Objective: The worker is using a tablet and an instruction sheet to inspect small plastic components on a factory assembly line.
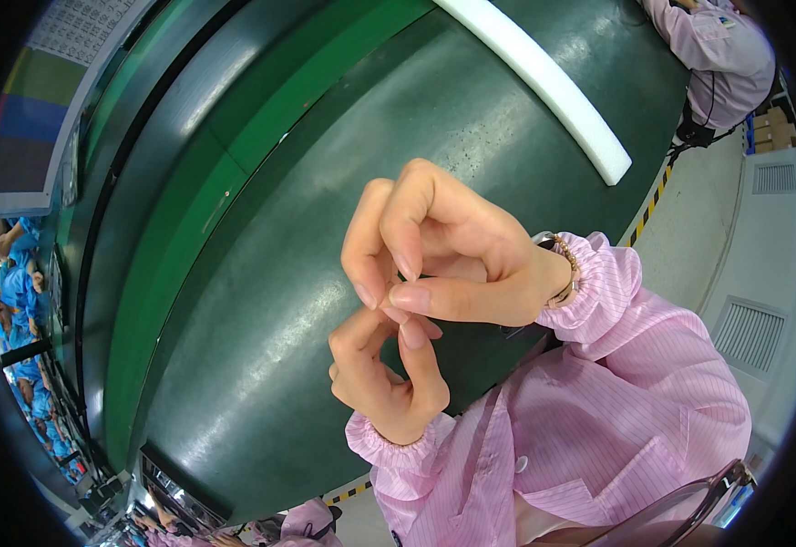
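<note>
Close together over the green work table [325,228], both of my hands meet at the fingertips. My right hand [484,242], the upper one, is closed in a pinch, thumb against the curled fingers. Just below it, my left hand [370,369] also pinches, its thumb and index finger bent into a ring. Whatever lies between the fingertips, if anything, is too small or hidden to make out. A bracelet [562,269] and part of a watch circle my right wrist. Pink striped cuffs cover both forearms.
A long white foam strip [544,77] lies across the table's far right part. Beyond the table corner a person in pink [721,46] works. A dark rail [161,100] and green ledge run along the left. People in blue [20,283] show behind it.
</note>
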